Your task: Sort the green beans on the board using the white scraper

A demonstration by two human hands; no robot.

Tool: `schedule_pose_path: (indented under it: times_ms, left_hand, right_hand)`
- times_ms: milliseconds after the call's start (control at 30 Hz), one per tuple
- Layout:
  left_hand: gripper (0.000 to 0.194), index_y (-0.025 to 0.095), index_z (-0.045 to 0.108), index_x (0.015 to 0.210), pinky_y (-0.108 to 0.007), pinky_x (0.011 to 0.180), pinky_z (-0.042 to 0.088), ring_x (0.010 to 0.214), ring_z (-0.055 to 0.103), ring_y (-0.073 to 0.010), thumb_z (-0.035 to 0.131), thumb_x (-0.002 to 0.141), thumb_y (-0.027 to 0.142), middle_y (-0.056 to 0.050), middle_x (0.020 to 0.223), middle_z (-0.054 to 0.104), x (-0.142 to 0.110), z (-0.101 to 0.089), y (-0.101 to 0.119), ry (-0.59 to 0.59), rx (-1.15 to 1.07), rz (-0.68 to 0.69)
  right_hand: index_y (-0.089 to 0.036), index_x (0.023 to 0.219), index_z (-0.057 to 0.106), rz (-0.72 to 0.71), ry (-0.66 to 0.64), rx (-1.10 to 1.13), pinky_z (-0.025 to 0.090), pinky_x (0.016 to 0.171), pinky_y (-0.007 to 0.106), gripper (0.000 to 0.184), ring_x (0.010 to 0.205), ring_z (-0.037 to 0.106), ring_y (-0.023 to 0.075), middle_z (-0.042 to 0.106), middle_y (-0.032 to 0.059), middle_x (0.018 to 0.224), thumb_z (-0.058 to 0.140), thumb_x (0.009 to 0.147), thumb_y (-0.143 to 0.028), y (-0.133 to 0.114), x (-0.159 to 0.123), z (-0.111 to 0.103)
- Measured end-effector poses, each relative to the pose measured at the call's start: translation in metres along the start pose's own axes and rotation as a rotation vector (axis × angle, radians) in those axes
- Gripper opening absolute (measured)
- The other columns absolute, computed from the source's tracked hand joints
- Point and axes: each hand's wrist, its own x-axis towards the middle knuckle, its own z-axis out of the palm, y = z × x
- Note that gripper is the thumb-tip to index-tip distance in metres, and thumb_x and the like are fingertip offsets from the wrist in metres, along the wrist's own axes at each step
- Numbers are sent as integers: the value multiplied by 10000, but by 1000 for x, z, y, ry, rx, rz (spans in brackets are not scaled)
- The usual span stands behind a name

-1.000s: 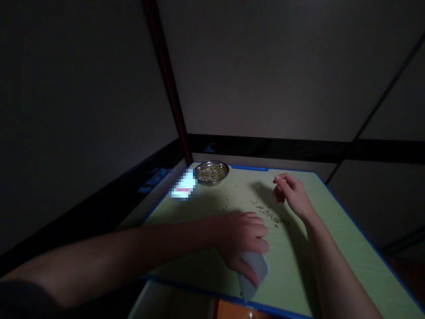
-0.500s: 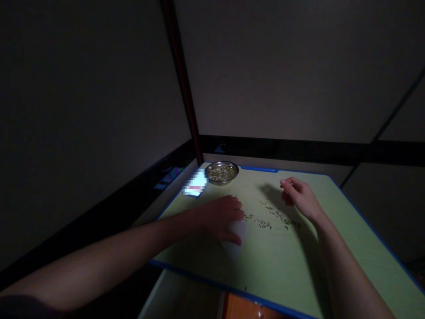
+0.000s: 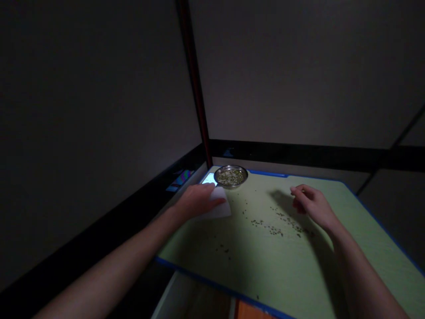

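My left hand (image 3: pixel 198 199) is closed around a smooth white piece (image 3: pixel 222 207) with a straight edge, over the far left part of the green table (image 3: pixel 282 266). Its full shape is hidden by my fingers. Just beyond it are a lit phone (image 3: pixel 209 179) and a round metal bowl (image 3: pixel 231 185) holding green and whitish bits. My right hand (image 3: pixel 312 204) hovers above the table with curled fingers, thumb and index close together; I cannot make out anything between them. Small dark seed-like bits (image 3: pixel 275 231) lie scattered between my hands, and several more (image 3: pixel 226 251) lie nearer the front left.
A blue rim (image 3: pixel 212 281) edges the table. Below its front are an open drawer-like space (image 3: pixel 199 297) and an orange object (image 3: pixel 254 311). Walls stand behind and to the left, with a dark red post (image 3: pixel 197 93) at the corner. The room is dim.
My left hand has moved left and away from me with the white piece, uncovering more scattered bits. My right hand keeps its curled pose. The whole view has shifted.
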Motion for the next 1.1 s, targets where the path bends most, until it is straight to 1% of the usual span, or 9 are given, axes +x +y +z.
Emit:
schedule_pose_path:
  times_ms: [33,133,233,300,433,633,800,967,1100]
  left_hand:
    - [558,162,637,949,-343,702,479,802,660,-243,369,910,649,-109,914,701,-3,4,-4,-1,9,-42]
    - [547,152,661,987,-355,708,490,825,684,-271,404,902,627,-136,936,721,-11,16,-10,-7,26,-149]
    - [574,155,671,1046,-379,724,500,870,691,-300,439,875,651,-161,976,727,-14,24,-8,-26,19,-183]
    - [604,168,668,1051,-380,736,501,881,690,-297,434,858,690,-157,981,729,-15,25,-3,-52,-1,-159]
    - [593,187,652,983,-364,753,491,850,688,-263,404,863,713,-114,933,733,-20,22,10,-129,-51,-65]
    - [549,206,638,962,-385,774,487,909,678,-283,492,824,717,-105,1006,734,-28,13,31,-176,-122,81]
    - [486,207,623,875,-359,696,474,808,678,-273,556,807,684,-72,874,724,-32,9,45,-220,-163,187]
    - [493,203,627,851,-340,687,458,798,680,-256,561,800,689,-71,873,724,-32,9,48,-207,-182,194]
    - [494,196,638,866,-354,696,459,791,671,-257,519,837,674,-82,869,723,-30,1,39,-196,-171,127]
  right_hand:
    - [-206,756,561,1,-7,-11,422,467,258,476,456,526,131,586,-11,559,574,838,-674,1,0,0]
    - [-205,758,564,6,-20,-47,419,473,263,479,461,525,133,589,-7,563,564,844,-676,3,0,1]
    - [-203,752,562,16,-28,-68,415,473,264,482,461,523,133,582,-8,560,562,845,-676,5,0,2]
    - [-201,751,564,25,-33,-79,412,472,264,485,459,519,133,576,-9,560,563,842,-678,7,0,3]
    - [-198,753,570,44,-58,-106,396,469,266,498,459,508,135,573,-6,556,559,840,-688,11,1,4]
    - [-201,758,562,76,-88,-119,386,466,265,504,464,504,137,566,-10,555,569,827,-700,17,2,4]
    - [-202,752,567,79,-85,-139,372,462,256,496,464,496,130,561,-18,540,571,828,-692,16,1,5]
    - [-200,741,574,73,-82,-154,378,465,256,488,464,497,128,564,-18,544,576,826,-681,13,0,5]
    - [-198,745,575,81,-85,-107,389,459,259,489,459,504,131,574,-10,553,590,817,-681,11,0,6]
